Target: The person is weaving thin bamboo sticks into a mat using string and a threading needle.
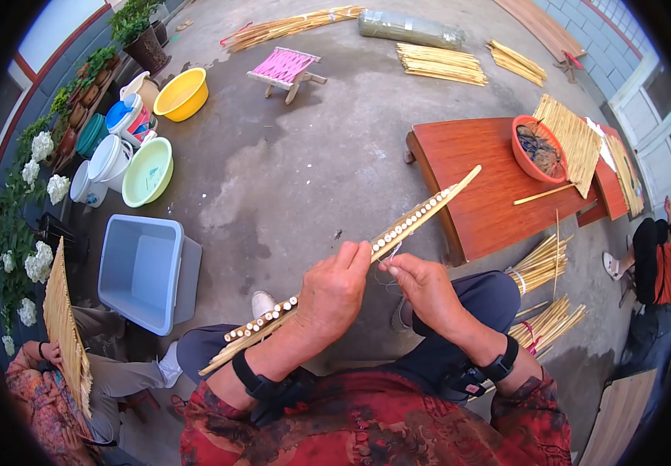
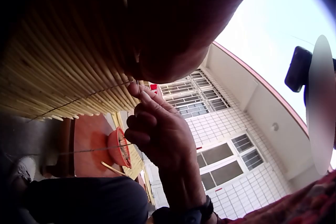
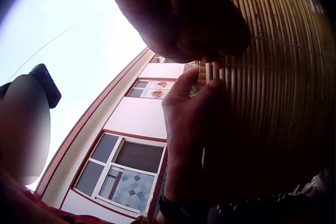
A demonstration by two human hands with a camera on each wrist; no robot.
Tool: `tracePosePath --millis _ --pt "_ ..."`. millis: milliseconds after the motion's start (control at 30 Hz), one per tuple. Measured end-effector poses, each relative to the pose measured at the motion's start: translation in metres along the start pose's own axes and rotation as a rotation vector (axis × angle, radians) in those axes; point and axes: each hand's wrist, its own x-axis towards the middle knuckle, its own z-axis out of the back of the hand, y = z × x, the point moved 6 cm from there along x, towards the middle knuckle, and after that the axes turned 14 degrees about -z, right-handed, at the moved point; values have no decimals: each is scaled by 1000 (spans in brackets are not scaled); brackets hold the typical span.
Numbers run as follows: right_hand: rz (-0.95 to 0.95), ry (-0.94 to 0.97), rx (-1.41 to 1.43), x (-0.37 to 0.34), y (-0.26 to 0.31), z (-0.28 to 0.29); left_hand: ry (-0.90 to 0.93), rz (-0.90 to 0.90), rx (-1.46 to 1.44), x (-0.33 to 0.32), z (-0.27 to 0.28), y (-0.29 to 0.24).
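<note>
A mat of straw-coloured stalks [image 1: 421, 216] lies across the lap, seen edge-on from above with its round cut ends showing. My left hand [image 1: 337, 289] grips its upper edge, fingers curled over the stalks. Just to the right, my right hand [image 1: 425, 289] pinches a thin thread [image 1: 388, 268] between thumb and fingertip, close beside the mat. The left wrist view shows that pinch, with a line of thread [image 2: 79, 99] running across the stalks. From the right wrist, the mat [image 3: 273, 50] hangs as a row of parallel stalks, and my left thumb and fingers hold its top edge.
A red-brown table [image 1: 475, 186] at the right bears a red basin [image 1: 523, 155]. Bundles of stalks [image 1: 541, 264] lie beside my right knee. At the left are a grey-blue tub [image 1: 188, 272] and several basins. Another person [image 1: 40, 396] sits at the lower left holding a mat.
</note>
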Motion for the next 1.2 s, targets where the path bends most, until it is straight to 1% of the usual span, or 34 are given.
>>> tracePosePath --millis 100,233,367,433,467,533,667,733,767,833,867,900,933,1000,1133,1200 --pt "-1 4 -4 2 -1 -1 9 -46 34 2 2 -2" --pt "11 13 2 3 -3 -1 -3 -54 40 2 3 -3" --pt "27 11 -24 2 0 0 22 -44 20 1 -1 -5" --pt "-21 47 37 4 -8 -3 30 -29 4 -2 -4 -6" --pt "-13 53 34 5 -7 -2 8 -56 10 -2 -6 -7" --pt "-149 87 111 1 -17 -3 -5 -87 6 -2 -8 -12" --pt "-175 61 142 1 -20 4 11 -27 -26 0 -10 -14" --pt "-121 95 97 -2 -23 7 3 1 -65 -2 -6 -18" --pt "-125 106 87 -5 -25 8 15 34 -113 -5 -3 -19" --pt "-234 191 145 -17 -38 7 22 82 -183 -10 6 -22" --pt "-257 195 127 -24 -42 8 163 49 -147 -12 7 -27" --pt "-247 155 174 -28 -43 10 305 11 -111 -16 2 -32" --pt "-236 118 225 -34 -45 11 307 25 -132 -21 0 -34" --pt "-265 116 218 -48 -53 9 257 -149 -41 -29 2 -47" --pt "-318 99 246 -72 -72 9 309 -174 -102 -39 -5 -59" --pt "-362 99 254 -79 -75 8 353 -247 -85 -39 -4 -62"
